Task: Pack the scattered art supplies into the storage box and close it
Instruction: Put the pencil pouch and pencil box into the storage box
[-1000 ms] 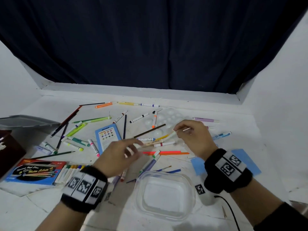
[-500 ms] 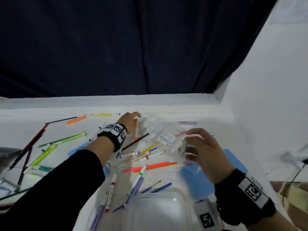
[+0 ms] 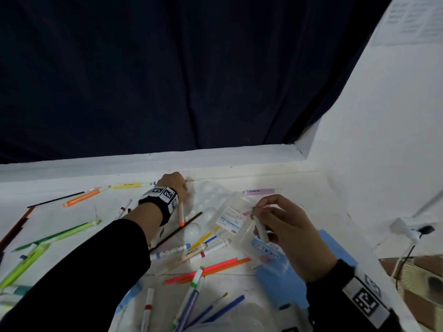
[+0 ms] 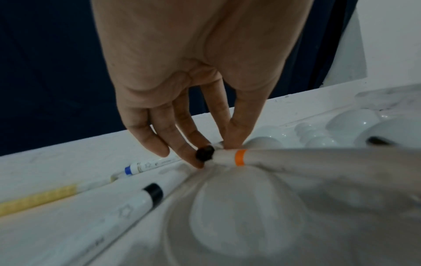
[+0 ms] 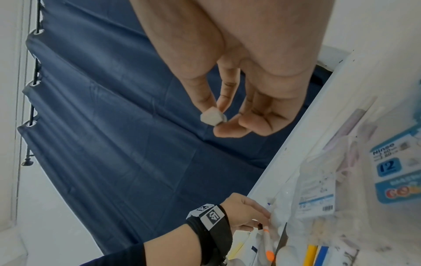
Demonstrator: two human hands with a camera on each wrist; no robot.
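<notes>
The left hand (image 3: 173, 185) has gone from the middle of the worktop out to its far edge and is pinching the orange-banded marker (image 4: 240, 157) lying across the paint palette (image 3: 211, 195), so collecting is only starting. The right hand (image 3: 285, 232) is pinching a pale marker (image 3: 260, 227), held upright. The storage box (image 3: 239, 317) is sitting at the near edge, blurred.

Dark navy curtain (image 3: 167, 80) behind white table (image 3: 275, 171); white wall (image 3: 383, 140) right; printed sheet (image 3: 412, 17) posted.
</notes>
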